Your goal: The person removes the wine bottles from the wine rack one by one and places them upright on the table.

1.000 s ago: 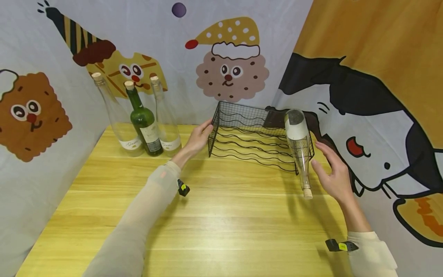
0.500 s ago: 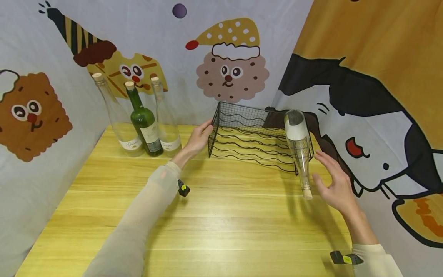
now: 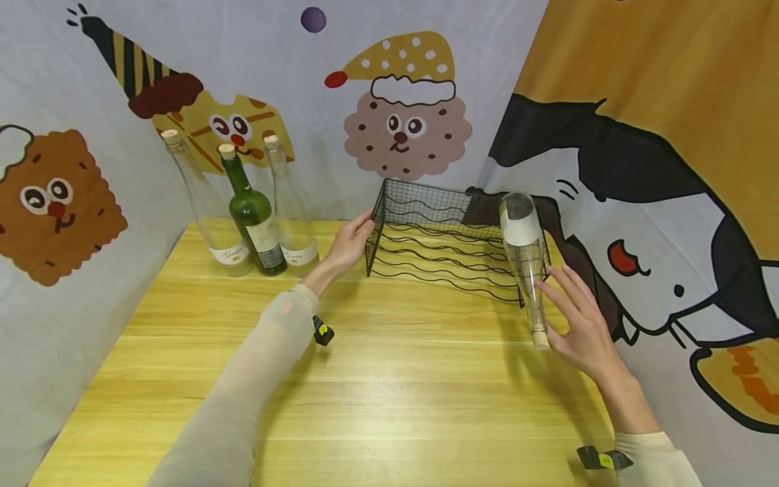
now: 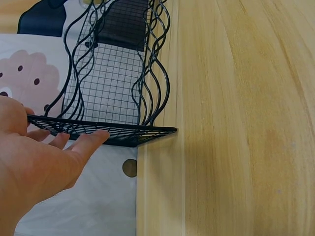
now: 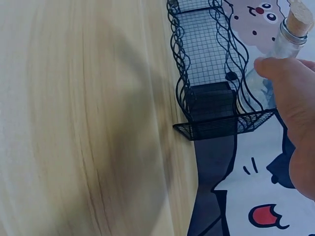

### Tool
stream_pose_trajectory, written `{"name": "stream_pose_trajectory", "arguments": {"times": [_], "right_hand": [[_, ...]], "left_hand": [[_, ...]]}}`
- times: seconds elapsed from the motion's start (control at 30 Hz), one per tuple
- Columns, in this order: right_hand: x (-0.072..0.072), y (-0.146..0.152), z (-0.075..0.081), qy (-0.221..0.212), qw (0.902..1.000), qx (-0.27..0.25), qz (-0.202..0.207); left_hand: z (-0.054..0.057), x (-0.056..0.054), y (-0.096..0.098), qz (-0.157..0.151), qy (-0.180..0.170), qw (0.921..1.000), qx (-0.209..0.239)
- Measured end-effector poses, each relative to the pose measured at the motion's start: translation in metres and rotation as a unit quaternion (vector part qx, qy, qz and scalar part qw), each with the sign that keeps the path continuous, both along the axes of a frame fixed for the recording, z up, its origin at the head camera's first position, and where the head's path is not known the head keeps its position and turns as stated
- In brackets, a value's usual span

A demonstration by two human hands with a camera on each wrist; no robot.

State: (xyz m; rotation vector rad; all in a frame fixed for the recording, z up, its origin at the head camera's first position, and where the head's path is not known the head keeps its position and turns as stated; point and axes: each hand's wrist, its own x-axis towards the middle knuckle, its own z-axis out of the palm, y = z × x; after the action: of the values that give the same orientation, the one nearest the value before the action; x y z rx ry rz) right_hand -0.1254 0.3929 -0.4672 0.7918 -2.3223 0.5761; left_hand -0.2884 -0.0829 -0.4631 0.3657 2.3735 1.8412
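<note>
A black wire wine rack (image 3: 426, 203) with wavy bars stands at the back of the wooden table. My left hand (image 3: 351, 242) grips its left mesh side panel (image 4: 123, 132), as the left wrist view also shows. A clear corked bottle (image 3: 521, 231) lies across the rack's top right end, its neck pointing toward me. Beside that neck is my right hand (image 3: 584, 331), fingers extended, with the index fingertip over the glass. The thumb lies close to the neck below the cork (image 5: 299, 18); whether it touches cannot be told. The other right fingers are mostly hidden in the right wrist view.
Left of the rack stand two clear corked bottles (image 3: 231, 253) (image 3: 299, 256) and a green corked wine bottle (image 3: 252, 210) between them, close to my left forearm. A printed cloth (image 3: 426, 54) hangs behind and to the right of the wooden table (image 3: 377, 392).
My right hand first drew back slightly, then moved left to the bottle's neck. The left hand, rack and bottles have stayed in place.
</note>
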Motion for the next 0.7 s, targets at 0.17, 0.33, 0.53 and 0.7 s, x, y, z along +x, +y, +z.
{"name": "stream_pose_trajectory", "arguments": {"times": [0.17, 0.33, 0.53, 0.7], "right_hand": [[-0.001, -0.003, 0.0, 0.025, 0.9995, 0.015, 0.014], [-0.004, -0.006, 0.0, 0.05, 0.9979, 0.025, 0.034], [-0.006, -0.009, 0.001, 0.064, 0.996, 0.042, 0.047], [-0.007, -0.011, 0.0, 0.062, 0.9942, 0.068, 0.056]], "left_hand": [[0.0, 0.0, 0.0, -0.001, -0.001, 1.0, -0.005], [0.001, 0.0, -0.001, 0.001, 0.002, 1.0, -0.009], [0.001, 0.001, 0.0, 0.0, 0.002, 0.9999, -0.01], [0.001, 0.001, 0.0, 0.002, 0.0, 1.0, -0.009]]}}
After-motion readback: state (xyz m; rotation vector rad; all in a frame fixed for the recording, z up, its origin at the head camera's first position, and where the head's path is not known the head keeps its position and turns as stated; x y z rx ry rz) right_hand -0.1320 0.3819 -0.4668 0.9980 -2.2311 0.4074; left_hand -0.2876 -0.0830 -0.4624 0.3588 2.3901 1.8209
